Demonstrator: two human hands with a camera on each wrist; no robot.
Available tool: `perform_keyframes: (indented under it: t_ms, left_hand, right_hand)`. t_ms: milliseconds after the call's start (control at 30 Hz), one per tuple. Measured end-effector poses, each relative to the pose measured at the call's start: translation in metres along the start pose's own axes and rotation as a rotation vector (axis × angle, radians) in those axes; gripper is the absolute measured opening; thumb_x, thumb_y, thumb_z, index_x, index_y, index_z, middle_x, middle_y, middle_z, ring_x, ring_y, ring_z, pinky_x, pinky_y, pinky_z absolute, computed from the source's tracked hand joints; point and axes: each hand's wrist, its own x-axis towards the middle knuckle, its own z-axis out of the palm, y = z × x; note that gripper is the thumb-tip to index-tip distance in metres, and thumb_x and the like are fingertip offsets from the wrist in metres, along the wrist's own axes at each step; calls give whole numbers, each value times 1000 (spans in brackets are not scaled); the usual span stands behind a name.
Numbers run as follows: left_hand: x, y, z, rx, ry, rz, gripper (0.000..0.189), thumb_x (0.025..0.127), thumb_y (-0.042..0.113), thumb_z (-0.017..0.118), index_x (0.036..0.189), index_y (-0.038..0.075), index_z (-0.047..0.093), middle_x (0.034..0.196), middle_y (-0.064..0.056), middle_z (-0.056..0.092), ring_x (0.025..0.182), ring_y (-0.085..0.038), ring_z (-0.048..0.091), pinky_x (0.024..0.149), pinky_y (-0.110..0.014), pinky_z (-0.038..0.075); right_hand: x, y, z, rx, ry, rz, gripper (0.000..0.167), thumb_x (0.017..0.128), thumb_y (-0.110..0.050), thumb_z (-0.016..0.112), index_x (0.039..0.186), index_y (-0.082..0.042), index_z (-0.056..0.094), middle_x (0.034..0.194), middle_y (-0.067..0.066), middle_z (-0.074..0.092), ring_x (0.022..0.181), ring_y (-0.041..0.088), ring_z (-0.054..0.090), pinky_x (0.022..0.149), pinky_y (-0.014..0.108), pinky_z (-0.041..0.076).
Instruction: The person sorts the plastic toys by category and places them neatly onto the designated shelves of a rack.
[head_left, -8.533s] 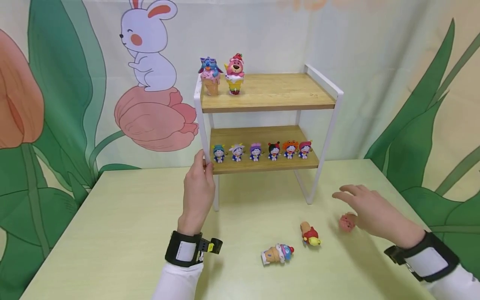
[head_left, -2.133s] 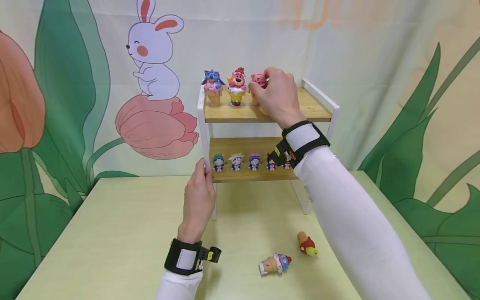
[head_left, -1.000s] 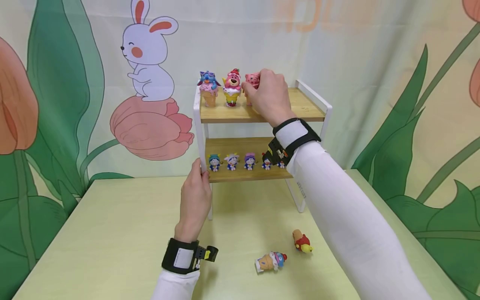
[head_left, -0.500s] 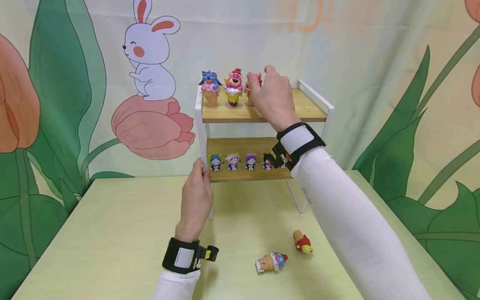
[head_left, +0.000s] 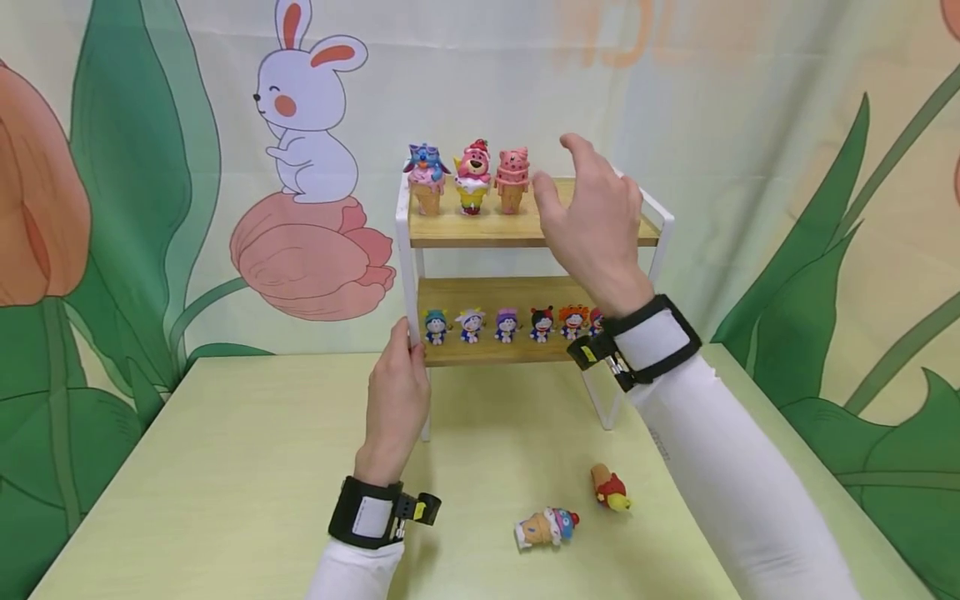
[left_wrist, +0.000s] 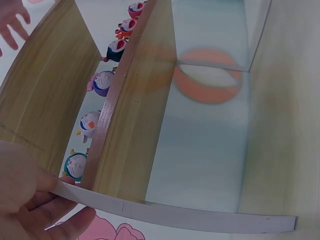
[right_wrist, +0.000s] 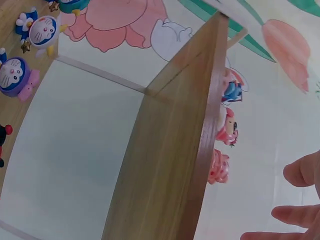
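Observation:
My left hand (head_left: 397, 392) grips the white left post of a two-tier wooden shelf (head_left: 465, 232); the left wrist view shows thumb and fingers around the white frame (left_wrist: 130, 206). My right hand (head_left: 596, 225) hovers before the top board's right half, fingers spread and holding nothing. Just left of its thumb, a pink ice-cream-cone figurine (head_left: 512, 183) stands upright. Beside that stand a pink bear cone figurine (head_left: 472, 177) and, farthest left, a blue long-eared one (head_left: 426, 177). The right wrist view catches their heads past the board's edge, the pink figurine (right_wrist: 219, 167) nearest my fingers.
Several small blue-and-white figurines (head_left: 506, 325) with different hats line the lower board, the rightmost partly behind my right wrist. On the table (head_left: 247, 467) lie a blue-headed cone figurine (head_left: 547, 527) and a red-and-yellow one (head_left: 611, 489). A printed curtain (head_left: 510, 75) hangs behind.
The pink figurine, earlier on the table at right, now stands third on the top board. My right hand has let go of it and drawn back right. The left hand keeps its grip.

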Motion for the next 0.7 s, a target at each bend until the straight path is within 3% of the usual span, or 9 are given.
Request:
perform_keyframes:
  t_ms: [167, 300, 533, 700]
  left_hand:
    - [0, -1, 1, 0, 10, 10, 34, 100, 0, 50, 133, -5, 43, 108, -25, 62, 91, -34, 66, 78, -44, 57]
    - [-1, -2, 2, -10, 4, 12, 34, 100, 0, 50, 133, -5, 43, 109, -25, 62, 92, -34, 66, 78, -44, 57]
    - [0, -3, 2, -12, 17, 19, 33, 100, -1, 50, 131, -5, 44, 108, -25, 62, 92, -34, 66, 76, -44, 57]
    - [0, -2, 2, -9, 10, 16, 34, 100, -1, 49, 133, -5, 43, 109, -25, 62, 91, -34, 66, 75, -44, 57]
  right_hand:
    - [-19, 16, -9, 91, 67, -9, 45, 98, -30, 54, 138, -9, 53, 136, 6, 57, 123, 22, 52, 105, 38, 32]
    - [-33, 29, -15, 140, 76, -17, 38, 97, -26, 57, 130, -6, 60, 130, 9, 62, 116, 26, 56, 101, 41, 38]
    - [-57, 50, -16, 71, -5, -19, 33, 94, -25, 63, 119, -4, 66, 122, 12, 65, 118, 31, 52, 107, 54, 23]
    - [-76, 62, -18, 152, 127, -12, 24, 92, -17, 66, 109, -1, 70, 123, 14, 65, 131, 34, 43, 109, 53, 24]
